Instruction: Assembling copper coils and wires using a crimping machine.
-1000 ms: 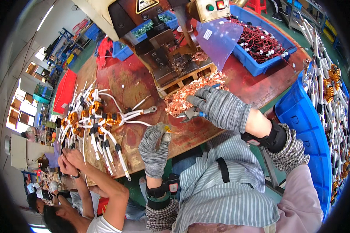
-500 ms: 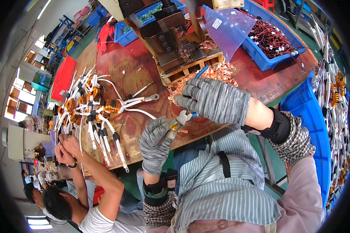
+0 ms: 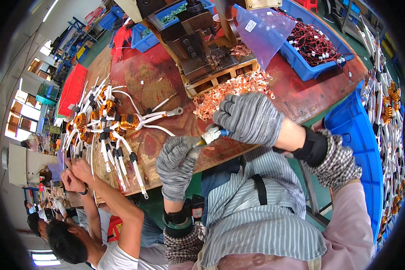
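Note:
Both my hands wear grey knitted gloves and meet over the front edge of the worktable. My right hand (image 3: 249,118) is closed around blue-handled pliers (image 3: 224,132), whose pale metal head points toward my left hand. My left hand (image 3: 177,164) is closed, thumb and fingers pinched at the tool's head. A small yellow patch shows at its fingertips, but what it pinches is mostly hidden. Just beyond my right hand lies a heap of copper terminals (image 3: 234,90). Left of my hands rest copper-wound coils (image 3: 128,121) with white leads and ring terminals.
A dark metal press (image 3: 195,51) stands on a wooden pallet (image 3: 222,78) behind the copper heap. A blue bin (image 3: 319,69) of red-black wires sits far right, another blue bin (image 3: 357,148) close by my right arm. A co-worker's hands (image 3: 76,173) work at the table's left.
My right fingers have closed in, and the blue handle that stuck up above them no longer shows. My left hand has shifted slightly left. The copper bit below the tool's head is out of sight.

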`<state>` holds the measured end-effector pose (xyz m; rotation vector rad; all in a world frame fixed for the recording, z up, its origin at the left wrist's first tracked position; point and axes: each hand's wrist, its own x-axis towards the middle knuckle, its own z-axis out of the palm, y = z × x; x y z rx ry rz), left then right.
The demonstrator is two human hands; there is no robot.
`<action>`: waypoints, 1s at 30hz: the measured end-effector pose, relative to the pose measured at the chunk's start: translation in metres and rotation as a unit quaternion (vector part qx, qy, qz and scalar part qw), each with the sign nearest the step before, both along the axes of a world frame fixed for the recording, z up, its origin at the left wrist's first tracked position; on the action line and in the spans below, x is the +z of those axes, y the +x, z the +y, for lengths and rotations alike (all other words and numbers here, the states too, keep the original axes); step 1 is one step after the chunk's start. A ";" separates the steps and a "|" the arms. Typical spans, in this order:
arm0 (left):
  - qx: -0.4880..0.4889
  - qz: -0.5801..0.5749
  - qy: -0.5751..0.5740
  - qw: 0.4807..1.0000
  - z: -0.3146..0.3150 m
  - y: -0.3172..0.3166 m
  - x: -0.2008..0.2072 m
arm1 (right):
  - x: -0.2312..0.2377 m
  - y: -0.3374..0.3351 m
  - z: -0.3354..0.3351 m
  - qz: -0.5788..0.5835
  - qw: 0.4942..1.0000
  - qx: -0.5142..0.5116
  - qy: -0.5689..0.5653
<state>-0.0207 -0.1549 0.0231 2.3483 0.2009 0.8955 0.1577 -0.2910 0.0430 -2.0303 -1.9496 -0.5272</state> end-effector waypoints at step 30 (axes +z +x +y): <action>-0.054 0.026 0.108 0.992 0.002 -0.006 -0.004 | 0.000 -0.006 -0.005 -0.057 0.996 0.073 -0.013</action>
